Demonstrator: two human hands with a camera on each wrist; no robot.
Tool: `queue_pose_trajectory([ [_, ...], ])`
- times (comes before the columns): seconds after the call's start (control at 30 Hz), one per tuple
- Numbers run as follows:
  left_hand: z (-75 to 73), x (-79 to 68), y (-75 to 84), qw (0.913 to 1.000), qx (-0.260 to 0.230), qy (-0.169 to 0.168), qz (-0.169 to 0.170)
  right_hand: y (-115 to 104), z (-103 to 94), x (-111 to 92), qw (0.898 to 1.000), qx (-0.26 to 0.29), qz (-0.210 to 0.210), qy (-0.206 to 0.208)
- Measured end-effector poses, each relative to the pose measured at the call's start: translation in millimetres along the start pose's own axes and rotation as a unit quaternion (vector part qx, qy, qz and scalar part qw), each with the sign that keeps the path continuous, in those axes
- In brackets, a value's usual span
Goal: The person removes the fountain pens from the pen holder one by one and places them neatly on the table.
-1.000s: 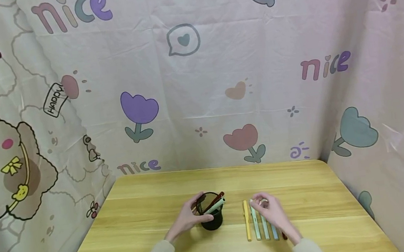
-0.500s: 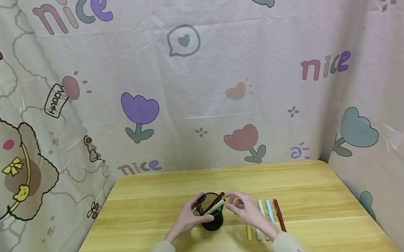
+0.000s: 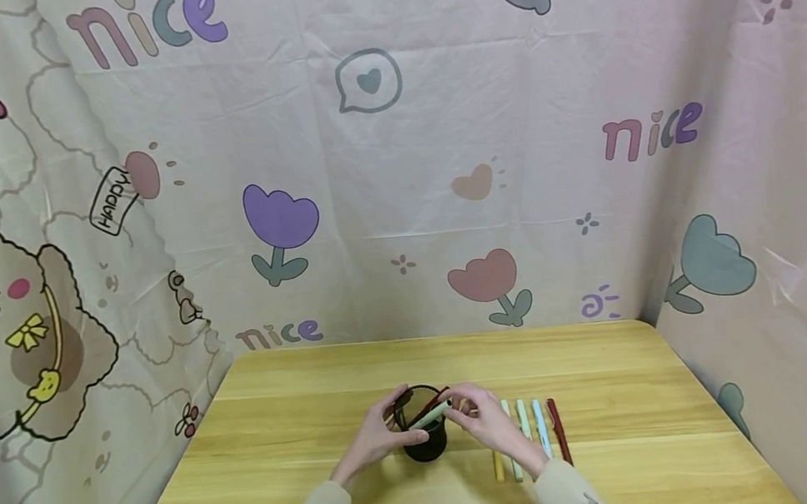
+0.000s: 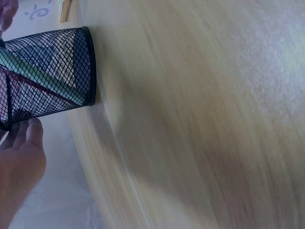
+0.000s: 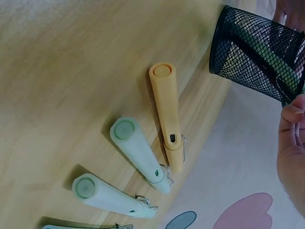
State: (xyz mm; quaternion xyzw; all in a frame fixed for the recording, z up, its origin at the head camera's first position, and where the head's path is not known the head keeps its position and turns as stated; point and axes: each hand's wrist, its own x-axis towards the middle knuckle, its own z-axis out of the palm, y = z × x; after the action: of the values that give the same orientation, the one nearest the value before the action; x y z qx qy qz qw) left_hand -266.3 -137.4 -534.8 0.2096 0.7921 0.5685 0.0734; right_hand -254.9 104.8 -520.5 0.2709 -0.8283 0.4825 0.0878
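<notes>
My left hand (image 3: pixel 380 431) grips the side of a black mesh pen cup (image 3: pixel 426 448), which tilts slightly on the table. Inside it lean a light green pen (image 3: pixel 427 417) and a dark red pen (image 3: pixel 437 399). At the cup's mouth, my right hand (image 3: pixel 487 422) pinches the upper end of the light green pen between thumb and finger. The mesh shows both pens slanting down in the left wrist view. To the right lies a row of capped pens: yellow (image 5: pixel 164 105), two light green ones (image 5: pixel 138 148), light blue (image 3: pixel 542 428) and dark red (image 3: pixel 559 434).
A light wooden table (image 3: pixel 280 418) carries everything. Printed cloth (image 3: pixel 392 161) hangs behind it and at both sides. My right forearm and sleeve (image 3: pixel 573 496) partly cover the row of pens in the head view.
My right hand has moved left from above the row of pens to the cup's mouth, where it takes hold of the light green pen. My left hand stays on the cup.
</notes>
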Motion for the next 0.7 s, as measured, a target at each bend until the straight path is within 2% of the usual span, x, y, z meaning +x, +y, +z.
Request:
queue_pose_trajectory([
  [0.27,0.3,-0.3,0.6,1.0,0.001,-0.001,-0.001,-1.2,-0.8,-0.3,0.999,-0.02,0.011,-0.038],
  [0.5,0.1,-0.5,0.7,1.0,-0.006,-0.002,-0.002,-2.0,-2.0,-1.4,0.994,0.034,0.029,-0.105],
  [0.7,-0.2,-1.1,2.4,1.0,0.005,-0.001,-0.003,-0.5,-1.0,-1.2,0.994,0.037,0.032,-0.098],
])
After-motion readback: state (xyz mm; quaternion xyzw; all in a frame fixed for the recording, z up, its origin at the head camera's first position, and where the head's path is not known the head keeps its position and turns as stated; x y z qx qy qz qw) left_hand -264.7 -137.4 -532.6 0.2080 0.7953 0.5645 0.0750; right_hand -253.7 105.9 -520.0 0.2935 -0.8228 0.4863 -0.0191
